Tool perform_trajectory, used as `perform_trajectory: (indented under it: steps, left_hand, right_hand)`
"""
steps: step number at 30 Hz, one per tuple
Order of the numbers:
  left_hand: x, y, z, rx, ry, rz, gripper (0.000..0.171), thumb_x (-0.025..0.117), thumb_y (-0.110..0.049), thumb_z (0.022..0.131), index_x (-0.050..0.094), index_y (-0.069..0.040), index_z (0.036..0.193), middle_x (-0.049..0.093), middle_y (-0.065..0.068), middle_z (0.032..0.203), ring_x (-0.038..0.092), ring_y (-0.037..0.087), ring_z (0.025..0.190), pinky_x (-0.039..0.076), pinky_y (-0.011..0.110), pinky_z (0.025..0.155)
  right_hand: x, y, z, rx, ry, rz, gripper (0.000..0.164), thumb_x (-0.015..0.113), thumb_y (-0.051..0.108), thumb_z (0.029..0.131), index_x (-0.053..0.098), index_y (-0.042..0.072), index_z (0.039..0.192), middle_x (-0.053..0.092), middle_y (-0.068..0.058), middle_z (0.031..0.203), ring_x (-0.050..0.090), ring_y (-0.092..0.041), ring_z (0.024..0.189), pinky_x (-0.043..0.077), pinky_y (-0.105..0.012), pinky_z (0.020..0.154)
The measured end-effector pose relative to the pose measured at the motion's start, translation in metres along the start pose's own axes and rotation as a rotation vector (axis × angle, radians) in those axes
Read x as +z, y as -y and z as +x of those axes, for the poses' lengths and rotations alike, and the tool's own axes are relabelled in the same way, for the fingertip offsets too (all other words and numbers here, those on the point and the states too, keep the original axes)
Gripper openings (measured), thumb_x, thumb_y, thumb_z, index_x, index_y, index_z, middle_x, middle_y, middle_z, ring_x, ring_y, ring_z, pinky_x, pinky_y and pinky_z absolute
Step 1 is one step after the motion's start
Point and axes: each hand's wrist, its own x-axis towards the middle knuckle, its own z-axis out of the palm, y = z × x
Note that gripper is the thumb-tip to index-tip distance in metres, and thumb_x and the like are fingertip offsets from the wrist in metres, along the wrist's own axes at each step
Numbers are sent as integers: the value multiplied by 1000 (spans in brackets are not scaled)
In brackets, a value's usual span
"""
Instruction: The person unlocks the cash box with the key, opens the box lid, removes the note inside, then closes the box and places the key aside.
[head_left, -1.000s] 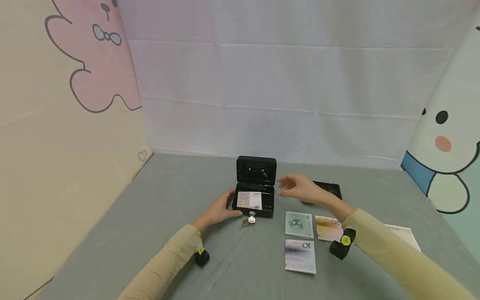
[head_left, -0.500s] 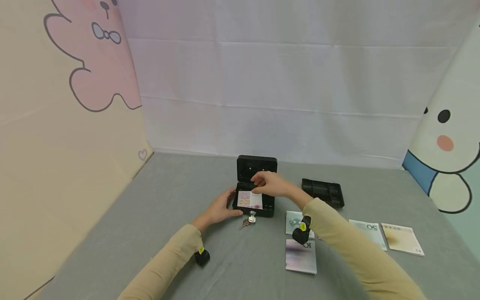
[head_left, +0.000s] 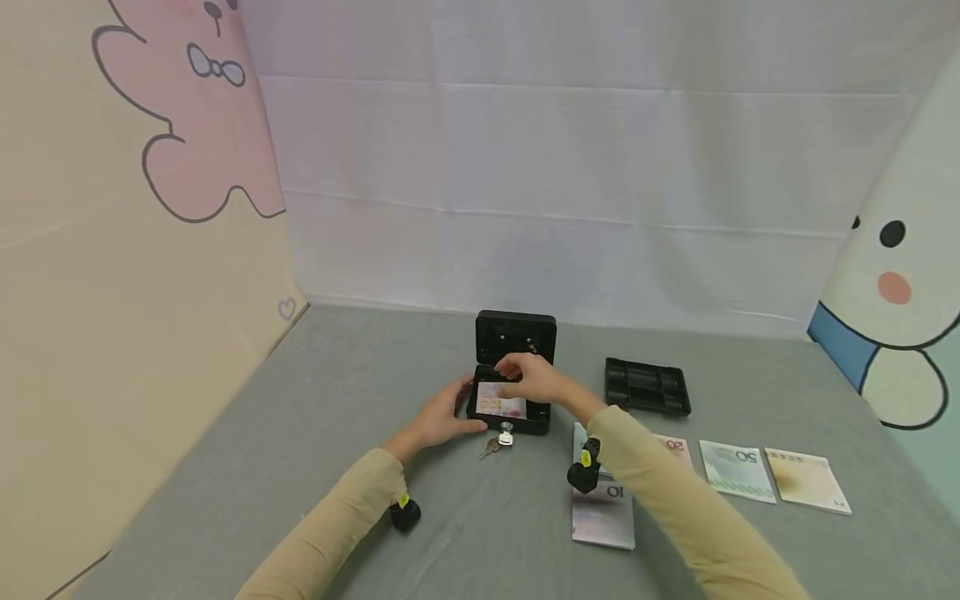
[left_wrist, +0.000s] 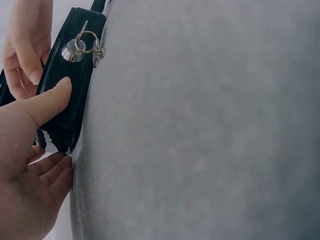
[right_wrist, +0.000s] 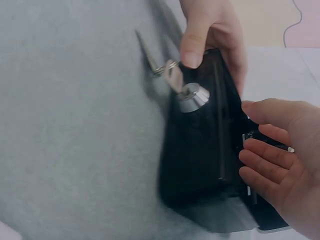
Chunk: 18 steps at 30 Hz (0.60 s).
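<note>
A small black cash box [head_left: 534, 427] stands on the grey table with its lid [head_left: 498, 333] raised. My left hand [head_left: 437, 423] grips its left side, the thumb against the front wall and the fingers round the end. Inside lies a pinkish banknote stack [head_left: 491, 405]. Over the box is my right hand [head_left: 536, 381], its thumb by the notes. In the right wrist view its fingers [right_wrist: 267, 152] are bent loosely, with nothing seen between them and the thumb. Keys [head_left: 490, 448] on a ring hang from the lock [head_left: 506, 435] at the front.
Right of the box lies a black compartment tray [head_left: 647, 388]. Nearer are banknote stacks: a purple 10 [head_left: 602, 525], a green 50 [head_left: 737, 472], a tan one [head_left: 806, 481] and a 20 [head_left: 673, 447] partly behind the right sleeve. A greenish stack is mostly covered. Cloth walls border the table.
My right hand has come leftward from beside the box to above the notes inside, then lowered slightly. The left hand keeps its grip on the box.
</note>
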Motion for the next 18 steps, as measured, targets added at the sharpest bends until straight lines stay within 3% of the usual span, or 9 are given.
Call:
perform_trajectory:
  steps: [5,11,18]
  left_hand:
    - [1,1,1,-5,-6,8,81,74,-24,76,29,0,139,43,19,133,42,31,123,37,42,100]
    - [3,2,2,-30,-11,20,82,75,-24,76,29,-2,140,43,18,134,42,30,123,37,41,101]
    - [3,3,1,1,-16,6,81,75,-24,75,30,2,138,42,22,133,42,32,123,37,42,100]
  right_hand:
    - [8,-7,0,1,-8,-13,39,70,5,77,57,-4,113,59,-15,112,55,-28,102,47,-38,89]
    - [18,-11,0,-13,-16,-76,54,74,2,71,53,-2,121,57,-15,118,53,-28,107,45,-40,92]
    - [24,-11,-1,-29,-29,-229,57,78,7,68,55,-1,119,59,-13,115,56,-26,105,45,-41,90]
